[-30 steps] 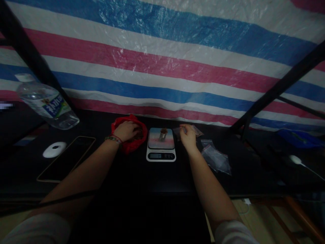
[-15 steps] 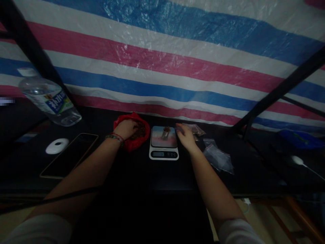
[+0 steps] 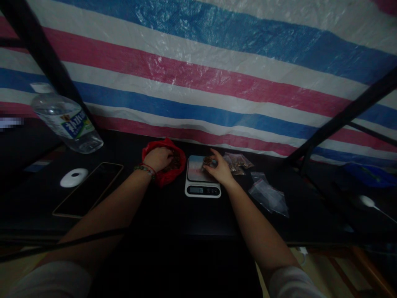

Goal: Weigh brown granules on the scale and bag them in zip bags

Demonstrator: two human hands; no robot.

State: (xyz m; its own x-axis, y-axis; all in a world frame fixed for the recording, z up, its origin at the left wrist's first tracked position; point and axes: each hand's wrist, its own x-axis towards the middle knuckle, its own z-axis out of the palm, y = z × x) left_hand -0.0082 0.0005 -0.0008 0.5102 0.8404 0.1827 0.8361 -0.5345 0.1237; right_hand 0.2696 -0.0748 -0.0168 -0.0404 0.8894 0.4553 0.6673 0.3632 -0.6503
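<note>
A red plastic bag (image 3: 161,178) lies with its mouth spread, full of small brown dried pieces (image 3: 175,162). Inside that mouth is my left hand (image 3: 159,159), its fingers curled down among the pieces; the fingertips are hidden. A white digital kitchen scale (image 3: 203,190) stands to the right of the bag, its display lit. On its plate is a small shiny cup (image 3: 206,165) with brown pieces at the top. My right hand (image 3: 221,167) reaches over the plate from the right, thumb and forefinger around the cup.
Filled small zip bags (image 3: 238,162) lie right of the scale, with clear zip bags (image 3: 269,195) nearer. A phone (image 3: 89,189), a white oval device (image 3: 73,178) and a large plastic bottle (image 3: 66,118) are on the left. Striped sheeting (image 3: 198,91) hangs behind the black table (image 3: 173,219).
My right hand has moved left from beside the filled zip bags to the cup on the scale and closed around it. My left hand stays in the red bag. The view has shifted slightly.
</note>
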